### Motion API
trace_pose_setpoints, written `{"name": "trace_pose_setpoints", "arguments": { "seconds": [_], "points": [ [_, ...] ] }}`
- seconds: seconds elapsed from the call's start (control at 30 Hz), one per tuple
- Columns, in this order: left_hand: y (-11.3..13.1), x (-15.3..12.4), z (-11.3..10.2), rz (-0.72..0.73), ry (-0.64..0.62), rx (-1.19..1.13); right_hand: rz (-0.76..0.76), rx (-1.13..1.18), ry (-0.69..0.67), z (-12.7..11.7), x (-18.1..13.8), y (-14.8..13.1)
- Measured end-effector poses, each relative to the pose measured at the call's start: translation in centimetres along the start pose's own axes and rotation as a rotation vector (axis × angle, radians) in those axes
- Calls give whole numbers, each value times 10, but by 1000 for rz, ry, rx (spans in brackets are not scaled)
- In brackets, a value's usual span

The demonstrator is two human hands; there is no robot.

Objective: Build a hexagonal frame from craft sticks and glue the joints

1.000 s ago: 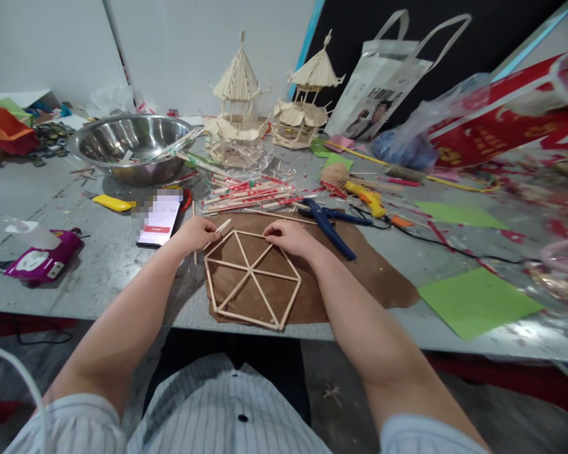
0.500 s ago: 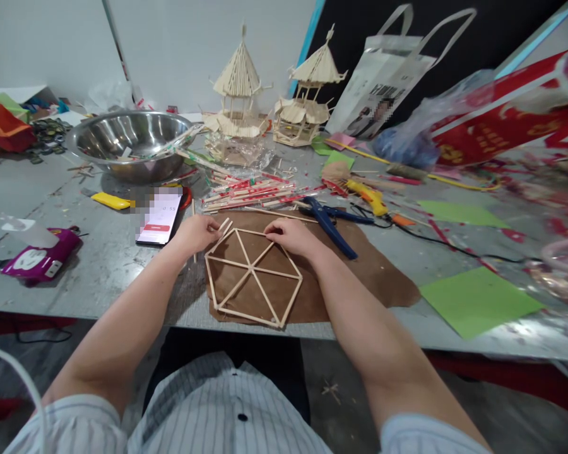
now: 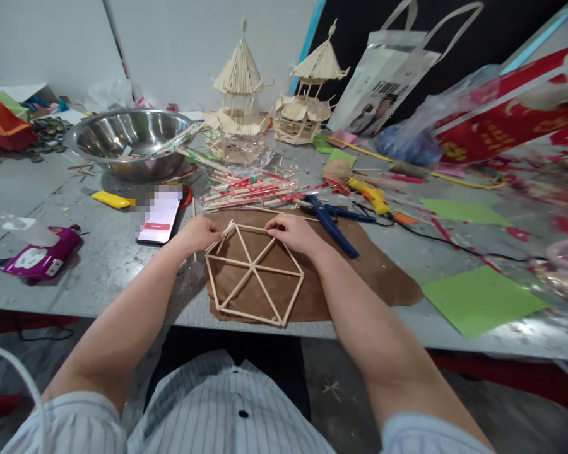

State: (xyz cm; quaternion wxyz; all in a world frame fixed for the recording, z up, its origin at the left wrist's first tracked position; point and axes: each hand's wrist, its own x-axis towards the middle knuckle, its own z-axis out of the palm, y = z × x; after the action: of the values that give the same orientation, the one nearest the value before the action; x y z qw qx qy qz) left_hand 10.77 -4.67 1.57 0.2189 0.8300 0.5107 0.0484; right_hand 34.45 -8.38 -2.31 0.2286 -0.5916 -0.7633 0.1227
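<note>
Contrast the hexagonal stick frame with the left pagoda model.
The hexagonal stick frame lies flat; the left pagoda model stands upright. The frame is an open outline with spokes; the pagoda has a closely slatted roof. The frame is on the brown sheet; the pagoda is farther back. Both are pale.

Bare tabletop (image 3: 106, 271) opens along its near edge between the purple box (image 3: 40, 263) and the left forearm (image 3: 137, 309), but the phone (image 3: 158, 219) and bowl (image 3: 127, 168) block the way toward the far edge. Only a narrow strip separates the frame (image 3: 246, 265) from the near edge. Sticks (image 3: 250, 192) and tall pavilions (image 3: 239, 75) crowd the far side. Right of the right hand (image 3: 284, 231), the blue tool (image 3: 334, 228) obstructs; nearer the near edge, flat brown sheet (image 3: 381, 274) leaves passage.
</note>
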Motion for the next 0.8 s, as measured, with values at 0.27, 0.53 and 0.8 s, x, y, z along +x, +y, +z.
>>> {"name": "trace_pose_setpoints", "arguments": {
  "seconds": [0.27,0.53,0.8],
  "points": [
    [0,-2,0,-24,-15,-58,-1,17,19,0,-1,0],
    [-6,1,3,-31,-133,-124,-7,10,12,2,0,0],
    [-5,2,2,46,-189,-2,39,17,20,0,12,8]
  ]
}}
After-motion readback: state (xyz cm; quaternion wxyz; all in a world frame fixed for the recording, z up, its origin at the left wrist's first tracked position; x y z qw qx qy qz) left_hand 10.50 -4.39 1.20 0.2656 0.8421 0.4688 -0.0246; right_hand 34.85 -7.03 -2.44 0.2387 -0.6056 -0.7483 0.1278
